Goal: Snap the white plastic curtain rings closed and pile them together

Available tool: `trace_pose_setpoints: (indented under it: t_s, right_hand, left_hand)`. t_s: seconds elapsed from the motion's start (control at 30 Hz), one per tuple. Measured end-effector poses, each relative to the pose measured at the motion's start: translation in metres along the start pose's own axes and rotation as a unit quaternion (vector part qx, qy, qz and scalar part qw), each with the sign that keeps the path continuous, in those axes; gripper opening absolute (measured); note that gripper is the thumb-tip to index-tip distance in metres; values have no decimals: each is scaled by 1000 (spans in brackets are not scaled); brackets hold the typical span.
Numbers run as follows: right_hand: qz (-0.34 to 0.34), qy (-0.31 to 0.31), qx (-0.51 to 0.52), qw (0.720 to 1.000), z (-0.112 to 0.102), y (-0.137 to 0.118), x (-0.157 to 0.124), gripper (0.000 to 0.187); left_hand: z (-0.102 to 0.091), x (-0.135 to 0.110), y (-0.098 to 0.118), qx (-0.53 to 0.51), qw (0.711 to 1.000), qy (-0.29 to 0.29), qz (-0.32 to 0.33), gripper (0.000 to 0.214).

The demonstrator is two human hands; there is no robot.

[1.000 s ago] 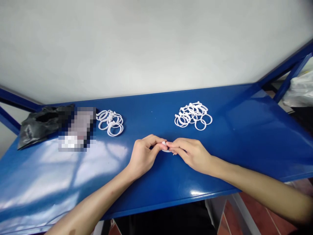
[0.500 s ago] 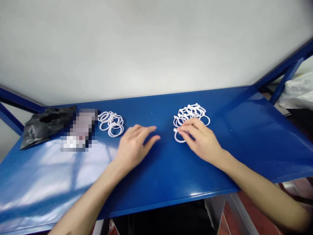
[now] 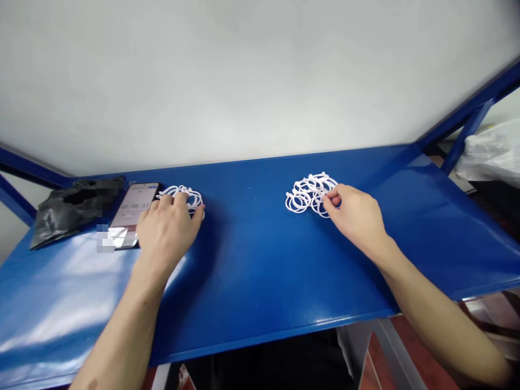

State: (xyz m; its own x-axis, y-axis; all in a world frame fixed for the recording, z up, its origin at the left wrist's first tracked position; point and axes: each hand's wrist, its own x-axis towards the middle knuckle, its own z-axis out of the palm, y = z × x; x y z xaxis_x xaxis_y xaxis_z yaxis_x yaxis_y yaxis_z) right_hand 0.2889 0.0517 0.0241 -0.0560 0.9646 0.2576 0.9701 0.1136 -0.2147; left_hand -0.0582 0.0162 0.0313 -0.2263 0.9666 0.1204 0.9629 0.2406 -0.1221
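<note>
Far left on the blue table [image 3: 260, 271], a crumpled black bag [image 3: 60, 208] lies against the back edge. Just right of it is a phone [image 3: 134, 211], screen up and lit. Touching the phone's right side comes the left hand [image 3: 166, 230], palm down. Its fingers are loosely spread and laid on top of the left heap of white rings [image 3: 189, 195], which sits far on the table near the wall. The fingers rest on the rings, not closed around any that I can see, and the thumb sits off to the heap's right edge.

Across a bare stretch of blue in the middle, well apart from the first heap, sits the right heap of white rings [image 3: 304, 196], a tangle of loops. It lies just as far back as the other. The right hand [image 3: 355, 216] is at its right edge, knuckles up and fingers curled in, with the fingertips [image 3: 330, 199] pressed against the nearest loops. Whether they actually pinch a ring or only touch it, I cannot tell from here.

Far right, a blue frame strut [image 3: 467, 130] slants upward, and beyond it a white plastic bag [image 3: 491, 154] sits off the table.
</note>
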Motion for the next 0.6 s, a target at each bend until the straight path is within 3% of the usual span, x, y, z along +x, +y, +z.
trace_pose_setpoints:
  t_s: [0.2,0.37,0.6]
  right_hand:
    - [-29,46,25,998,-4,-2,-1,17]
    - [-122,96,81,985,-2,-11,-9,18]
    - [-282,25,193,940,8,-28,-25,17]
  left_hand:
    - [3,3,1,-30,999,-22,7,43]
    - [6,2,0,-82,996,-29,25,39]
    - [9,3,-1,-123,991,-23,51,30]
